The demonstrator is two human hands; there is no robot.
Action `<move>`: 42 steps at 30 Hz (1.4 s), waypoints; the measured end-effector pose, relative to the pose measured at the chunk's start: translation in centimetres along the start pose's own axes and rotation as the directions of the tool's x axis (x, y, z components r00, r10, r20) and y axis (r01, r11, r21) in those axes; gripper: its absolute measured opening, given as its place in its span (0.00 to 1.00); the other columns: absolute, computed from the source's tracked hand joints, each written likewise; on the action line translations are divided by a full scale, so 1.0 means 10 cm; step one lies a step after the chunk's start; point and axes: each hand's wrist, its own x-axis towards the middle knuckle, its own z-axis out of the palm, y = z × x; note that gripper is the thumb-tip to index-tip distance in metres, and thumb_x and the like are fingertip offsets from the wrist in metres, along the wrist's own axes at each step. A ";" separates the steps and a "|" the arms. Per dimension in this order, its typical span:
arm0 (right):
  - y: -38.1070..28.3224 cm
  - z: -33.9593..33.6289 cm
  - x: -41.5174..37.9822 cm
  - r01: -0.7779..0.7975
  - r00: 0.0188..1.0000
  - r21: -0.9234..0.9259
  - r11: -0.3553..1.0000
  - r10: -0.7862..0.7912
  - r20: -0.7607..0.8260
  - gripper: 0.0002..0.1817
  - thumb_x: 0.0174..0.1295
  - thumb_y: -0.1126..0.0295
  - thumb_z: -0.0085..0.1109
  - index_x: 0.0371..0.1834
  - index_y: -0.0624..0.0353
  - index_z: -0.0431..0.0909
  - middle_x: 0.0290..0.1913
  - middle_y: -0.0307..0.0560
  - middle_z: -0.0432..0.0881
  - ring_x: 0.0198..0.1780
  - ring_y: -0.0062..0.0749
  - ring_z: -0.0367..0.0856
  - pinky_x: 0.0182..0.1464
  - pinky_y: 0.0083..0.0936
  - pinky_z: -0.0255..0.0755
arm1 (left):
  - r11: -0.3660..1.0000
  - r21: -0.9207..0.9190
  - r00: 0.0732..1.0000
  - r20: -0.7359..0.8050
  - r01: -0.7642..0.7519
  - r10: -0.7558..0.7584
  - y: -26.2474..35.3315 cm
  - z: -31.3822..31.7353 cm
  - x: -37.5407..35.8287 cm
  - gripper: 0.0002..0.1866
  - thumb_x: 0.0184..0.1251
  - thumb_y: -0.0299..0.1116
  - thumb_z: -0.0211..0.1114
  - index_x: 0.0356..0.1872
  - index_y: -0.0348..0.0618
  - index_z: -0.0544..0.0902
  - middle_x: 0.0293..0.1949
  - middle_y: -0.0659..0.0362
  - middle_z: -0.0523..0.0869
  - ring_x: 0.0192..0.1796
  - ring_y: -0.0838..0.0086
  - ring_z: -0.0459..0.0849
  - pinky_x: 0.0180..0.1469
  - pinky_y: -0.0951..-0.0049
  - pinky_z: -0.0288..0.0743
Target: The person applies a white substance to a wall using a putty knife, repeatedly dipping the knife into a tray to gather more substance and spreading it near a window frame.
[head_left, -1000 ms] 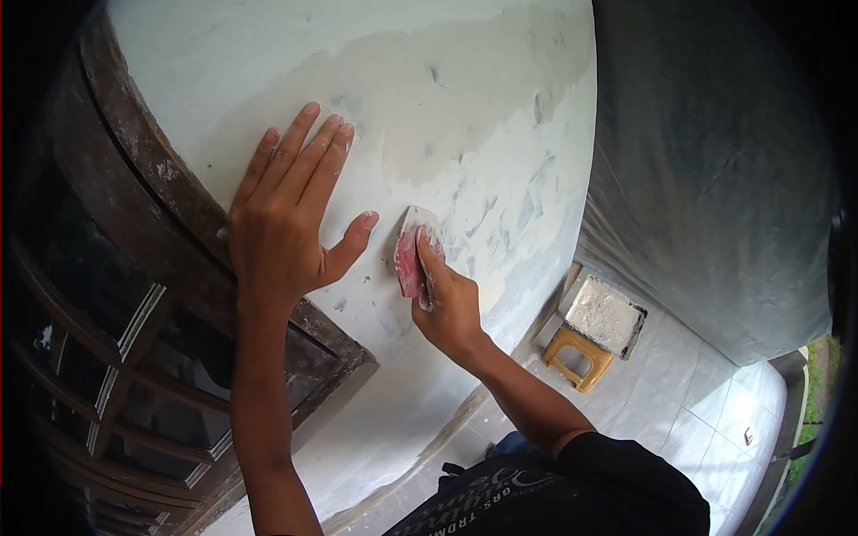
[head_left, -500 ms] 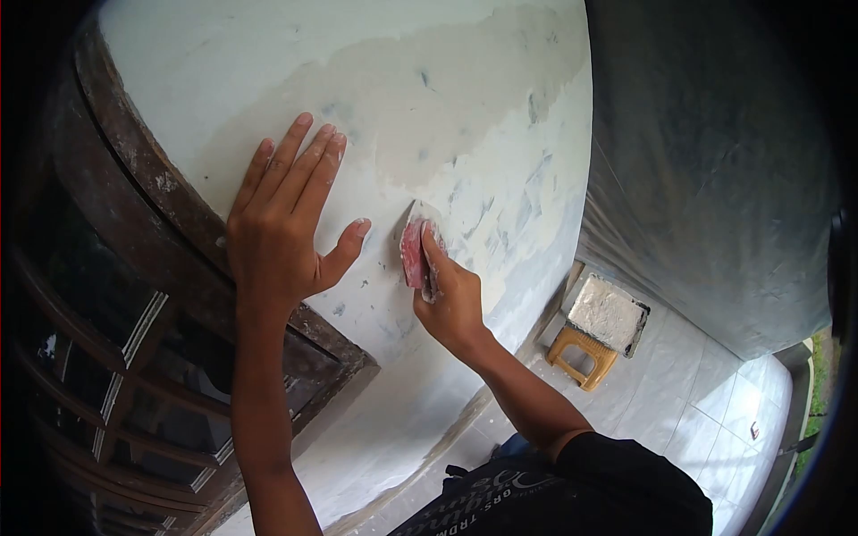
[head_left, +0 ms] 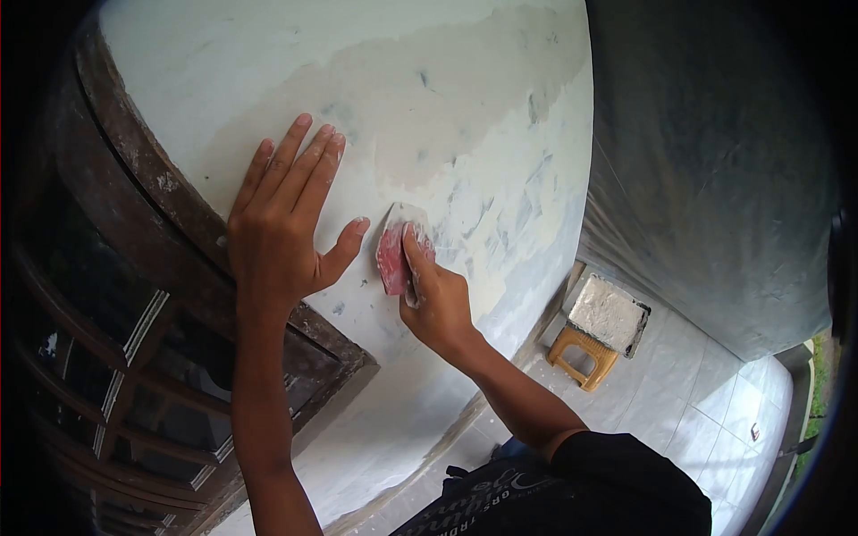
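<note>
My left hand point(head_left: 281, 214) lies flat on the wall point(head_left: 375, 107), fingers stretched out and thumb apart, close to the brown wooden frame. White smears mark its fingertips. In my right hand point(head_left: 435, 299) is a putty knife point(head_left: 391, 256) with a red, putty-smeared grip, its blade against the wall. My fingers are closed around it, with the thumb lying along the top. Beige damp-looking patches and dark scuffs show on the pale wall around the blade.
At the left is a dark wooden window frame point(head_left: 201, 232) with glass panes. A tray of white putty point(head_left: 609, 313) rests on a yellow plastic stool point(head_left: 583, 357) on the tiled floor point(head_left: 661, 393). Grey plastic sheeting point(head_left: 706, 179) hangs at the right.
My right hand and the putty knife have moved a little to the left along the wall, toward my left hand. The left hand has stayed in place.
</note>
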 end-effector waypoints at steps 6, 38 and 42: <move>-0.09 -0.27 0.78 0.096 0.973 -0.018 0.995 -0.098 -0.209 0.46 0.46 0.86 0.62 0.75 0.56 0.64 0.34 0.57 0.83 0.30 0.48 0.83 0.36 0.32 0.77 | 1.000 -0.002 1.000 -0.002 0.001 -0.001 0.01 -0.01 0.01 0.31 0.62 0.49 0.62 0.61 0.38 0.81 0.62 0.52 0.84 0.72 0.59 0.74 0.74 0.51 0.63; 0.32 -0.31 0.73 0.172 0.910 -0.023 0.985 -0.167 -0.380 0.45 0.41 0.85 0.62 0.72 0.57 0.69 0.30 0.53 0.81 0.29 0.46 0.82 0.34 0.35 0.76 | 1.000 0.002 1.000 -0.026 0.010 -0.010 0.01 0.00 0.02 0.31 0.62 0.50 0.62 0.61 0.39 0.82 0.61 0.52 0.84 0.71 0.60 0.75 0.73 0.52 0.64; 0.33 -0.16 0.72 0.118 0.959 -0.136 0.984 -0.149 -0.242 0.47 0.43 0.83 0.62 0.75 0.56 0.65 0.29 0.51 0.81 0.28 0.47 0.81 0.32 0.37 0.74 | 1.000 0.005 1.000 -0.022 0.012 -0.012 0.02 -0.01 0.02 0.31 0.61 0.49 0.63 0.61 0.38 0.82 0.61 0.52 0.84 0.71 0.59 0.75 0.73 0.52 0.64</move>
